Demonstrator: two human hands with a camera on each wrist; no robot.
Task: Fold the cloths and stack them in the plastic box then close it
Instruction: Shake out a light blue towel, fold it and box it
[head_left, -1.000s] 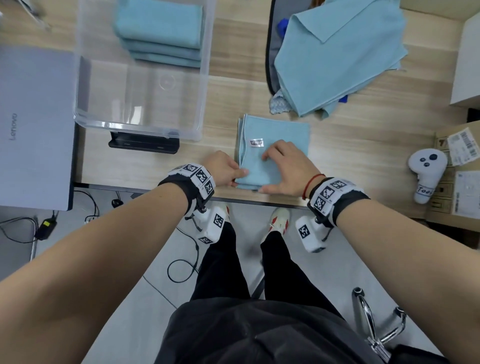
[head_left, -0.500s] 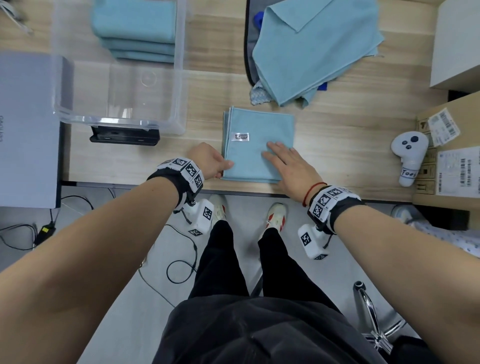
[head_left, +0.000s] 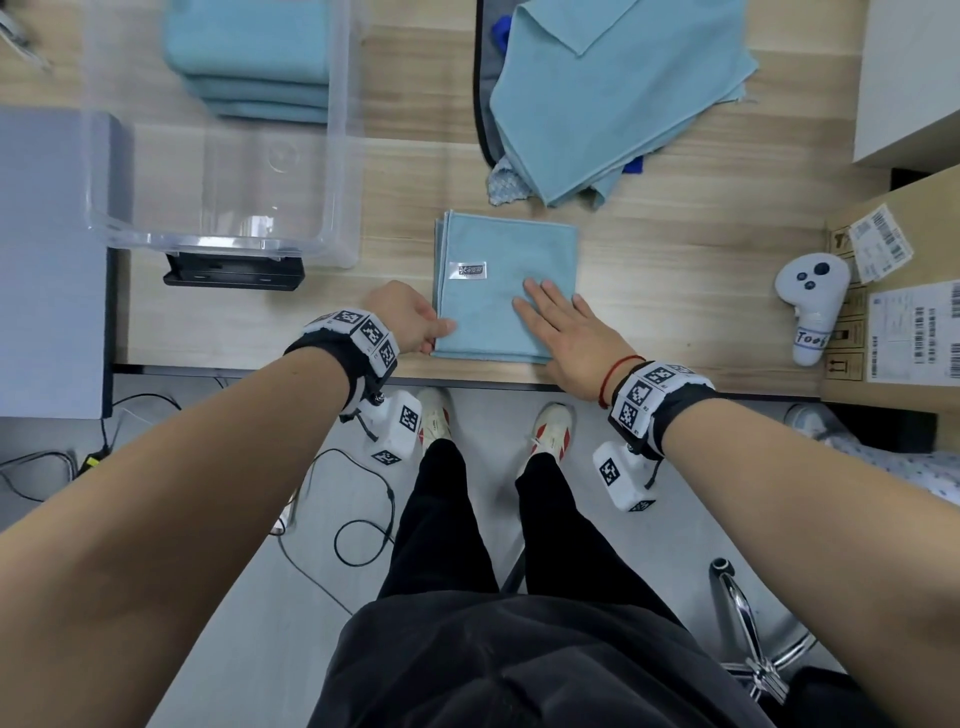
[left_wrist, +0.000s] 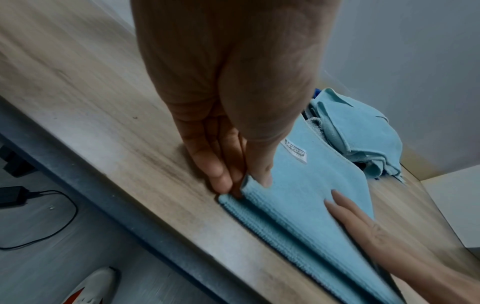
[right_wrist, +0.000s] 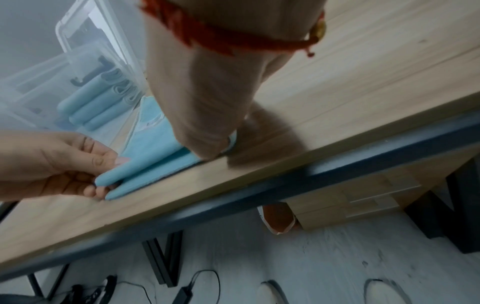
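Note:
A folded light-blue cloth (head_left: 506, 283) with a small label lies near the table's front edge. My left hand (head_left: 410, 317) pinches its near left corner (left_wrist: 246, 185) between thumb and fingers, lifting the top layers slightly (right_wrist: 114, 176). My right hand (head_left: 558, 322) lies flat on the cloth's near right part, fingers straight. The clear plastic box (head_left: 223, 239) stands open at the back left, holding a stack of folded blue cloths (head_left: 249, 57). A heap of unfolded blue cloths (head_left: 613, 93) lies at the back right.
A grey laptop (head_left: 47, 260) sits left of the box, a black device (head_left: 234, 270) in front of it. A white controller (head_left: 813, 306) and cardboard boxes (head_left: 904, 312) stand at the right. A chair base (head_left: 753, 649) is on the floor.
My right hand has uncurled and slid to the cloth's near right, now lying flat. The left hand stays at the near left corner. The head view shifted slightly.

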